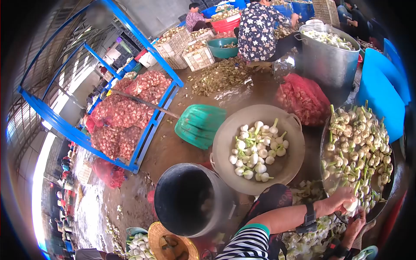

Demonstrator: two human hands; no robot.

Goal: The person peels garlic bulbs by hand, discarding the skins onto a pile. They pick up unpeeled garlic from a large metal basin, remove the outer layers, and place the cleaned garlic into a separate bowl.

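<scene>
Down and to the right of the wide grey bowl [291, 167], my left hand [336, 203] has its fingers closed around a white bulb [352, 204] at the lower edge of a dark pan [326, 173]. My right hand [356, 225] is just below that bulb; its fingers are partly hidden, so I cannot tell whether it grips anything. The pan, to the right of the bowl, is heaped with stalked bulbs [359, 145], many of them brownish. Inside the bowl itself lies a loose cluster of clean white bulbs [258, 152] with short green stems. Pale peelings [314, 238] spread below the bowl and to its right, under my arms. Below the bowl and to its left stands a dark bucket [177, 197], and a green shovel [200, 125] lies just beside the bowl's upper left rim. Above and right of the bowl slumps a red net sack [302, 99], with a tall metal pot [329, 65] behind it. Well above the bowl, a person in a flowered shirt [258, 32] sits facing away.
</scene>
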